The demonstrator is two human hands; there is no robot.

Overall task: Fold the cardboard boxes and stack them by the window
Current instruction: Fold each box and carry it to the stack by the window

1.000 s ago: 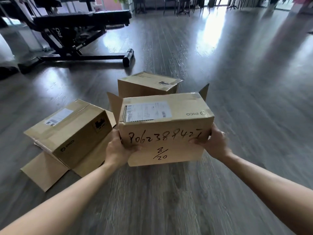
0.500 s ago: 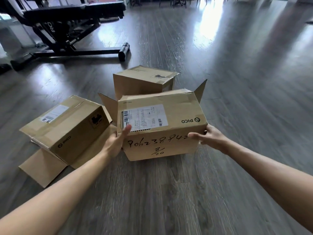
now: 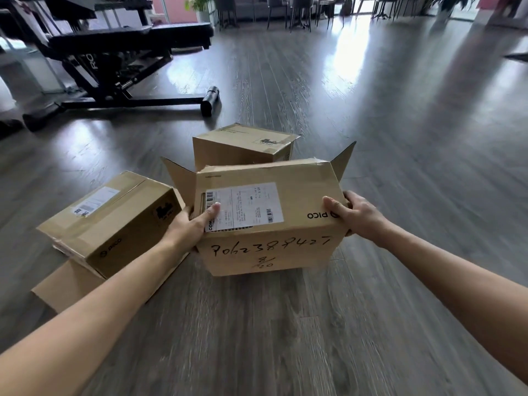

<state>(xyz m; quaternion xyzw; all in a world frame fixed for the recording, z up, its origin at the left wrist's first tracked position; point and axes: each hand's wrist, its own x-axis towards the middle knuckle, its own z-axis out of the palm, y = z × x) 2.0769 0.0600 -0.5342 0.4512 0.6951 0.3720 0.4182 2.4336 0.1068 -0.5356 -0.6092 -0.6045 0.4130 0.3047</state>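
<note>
**Above a grey wood floor, two hands hold a cardboard box**

Over the plank floor [image 3: 371, 138] of a bright room, a person holds a brown cardboard box [image 3: 271, 241] between both bare hands, its two end flaps standing up at the far corners. The left hand [image 3: 190, 227] grasps the box's left end, thumb lying on the white shipping label [image 3: 245, 205] on top. The right hand [image 3: 357, 214] grasps the right end, thumb pressed beside the printed "PICO" mark, fingers curled round the side. Handwritten digits run across the near face. To the left, a second closed box [image 3: 111, 221] rests tilted on a flattened sheet of cardboard [image 3: 65, 284] on the floor. Just behind the held box, a third closed box [image 3: 243, 147] sits on the floor. A black weight bench [image 3: 123, 50] stands at the upper left, and chairs [image 3: 297, 7] line the far end of the room.
</note>
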